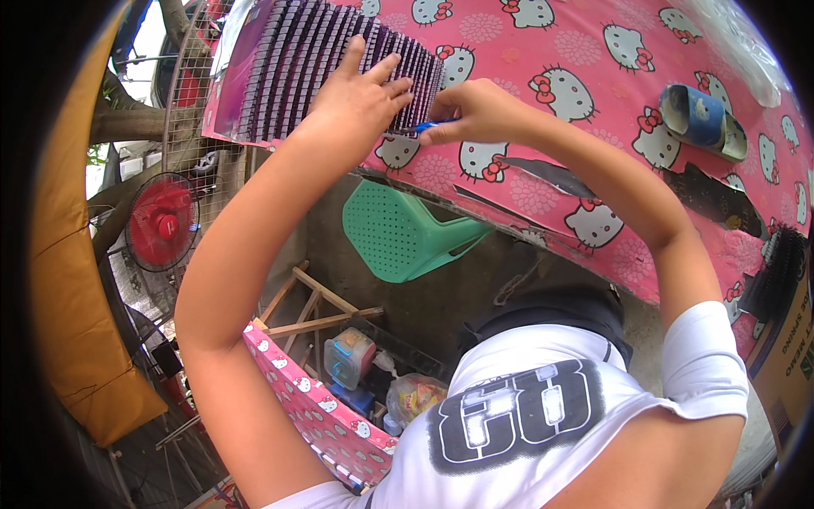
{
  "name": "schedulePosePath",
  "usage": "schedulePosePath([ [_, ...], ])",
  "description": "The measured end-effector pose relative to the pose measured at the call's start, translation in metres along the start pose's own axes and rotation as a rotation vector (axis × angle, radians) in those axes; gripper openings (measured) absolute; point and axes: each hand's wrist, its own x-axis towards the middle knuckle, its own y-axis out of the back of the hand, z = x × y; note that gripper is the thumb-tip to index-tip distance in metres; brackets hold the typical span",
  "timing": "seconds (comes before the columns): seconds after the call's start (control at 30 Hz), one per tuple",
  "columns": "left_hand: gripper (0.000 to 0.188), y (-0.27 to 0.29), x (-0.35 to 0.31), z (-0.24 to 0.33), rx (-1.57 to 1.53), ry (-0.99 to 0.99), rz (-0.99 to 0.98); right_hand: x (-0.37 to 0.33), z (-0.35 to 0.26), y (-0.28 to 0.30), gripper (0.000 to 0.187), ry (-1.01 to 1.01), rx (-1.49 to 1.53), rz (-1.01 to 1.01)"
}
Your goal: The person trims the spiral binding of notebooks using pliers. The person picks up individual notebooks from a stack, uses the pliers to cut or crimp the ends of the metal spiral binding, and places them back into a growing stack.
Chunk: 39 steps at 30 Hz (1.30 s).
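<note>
Purple cards or strips bearing rows of small grey pieces (292,72) lie overlapping in a dense fanned row at the table's left end. My left hand (360,95) rests on top of them, fingers spread. At the right end of the row, by the near table edge, my right hand (482,114) is closed around a slim blue tool (434,125). Its thin tip points left toward the lower edge of the strips. My fingers cover most of this tool, so I cannot tell its kind.
A pink patterned cloth (517,182), torn along its near edge, covers the table. On it are a blue cylinder (699,119), clear plastic (750,42) and black bristly strips (773,271). Below stands a green stool (386,229). A red fan (165,222) is at left, a cardboard box (784,365) at right.
</note>
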Motion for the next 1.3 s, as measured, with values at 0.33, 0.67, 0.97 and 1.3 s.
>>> schedulePosePath([
  [0.33, 0.056, 0.009, 0.000, 0.002, 0.062, 0.013, -0.092, 0.005, 0.006, -0.003, 0.047, 0.015, 0.060, 0.033],
  [0.67, 0.060, 0.007, 0.015, 0.001, -0.068, -0.026, -0.113, -0.010, 0.003, -0.005, 0.044, 0.042, -0.174, 0.097],
  [0.97, 0.058, 0.005, 0.013, -0.002, -0.065, -0.029, -0.058, 0.002, 0.018, -0.017, 0.039, 0.115, -0.111, 0.124],
  [1.3, 0.063, -0.004, 0.018, 0.007, -0.001, -0.024, -0.111, -0.012, 0.013, -0.015, 0.039, 0.087, -0.129, 0.170],
])
